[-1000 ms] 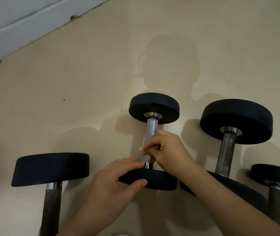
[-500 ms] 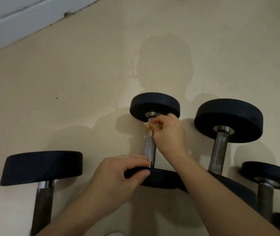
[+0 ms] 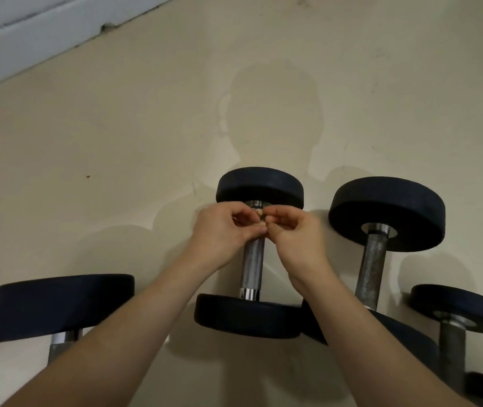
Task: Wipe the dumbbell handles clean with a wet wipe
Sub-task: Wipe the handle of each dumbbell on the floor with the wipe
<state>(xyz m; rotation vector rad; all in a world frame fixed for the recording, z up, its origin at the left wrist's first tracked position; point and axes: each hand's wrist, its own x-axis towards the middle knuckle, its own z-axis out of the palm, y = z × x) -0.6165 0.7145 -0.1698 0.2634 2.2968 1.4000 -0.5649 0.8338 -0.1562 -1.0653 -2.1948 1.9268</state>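
A small black dumbbell lies on the floor with its steel handle point(image 3: 252, 265) pointing away from me. Both hands meet above the far end of that handle, just under the far weight point(image 3: 259, 185). My left hand point(image 3: 222, 233) and my right hand point(image 3: 296, 236) pinch a small, soiled, crumpled wet wipe point(image 3: 260, 214) between their fingertips. Only a scrap of the wipe shows between the fingers. The near weight point(image 3: 246, 315) lies free between my forearms.
A larger dumbbell with a rusty handle point(image 3: 370, 268) lies close on the right, a smaller one point(image 3: 451, 345) beyond it at the right edge. Another dumbbell point(image 3: 58, 306) lies at the left. The beige floor runs to a white baseboard point(image 3: 28, 45) at top left.
My left hand left the near weight and rose to the far end of the handle. It joined the right hand there, and both now pinch the wipe.
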